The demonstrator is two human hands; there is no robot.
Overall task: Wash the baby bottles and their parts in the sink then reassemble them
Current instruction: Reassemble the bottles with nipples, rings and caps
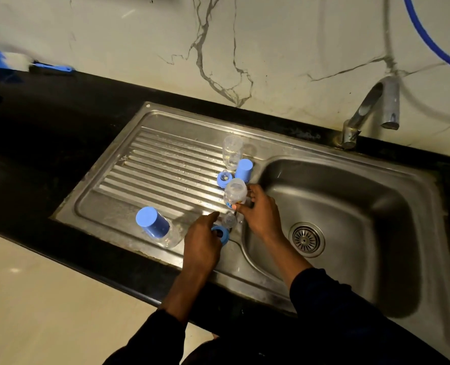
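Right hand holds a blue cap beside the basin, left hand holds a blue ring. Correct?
No. In the head view, what the right hand holds beside the basin is a clear bottle; the left hand does hold the blue ring.

No legible text, brand or number in view, small blue and yellow print on the clear bottle [235, 192], too blurred to read

A home kitchen: steel sink [350, 206] with tap [374, 111], black counter [47, 133], marble wall [166, 35].
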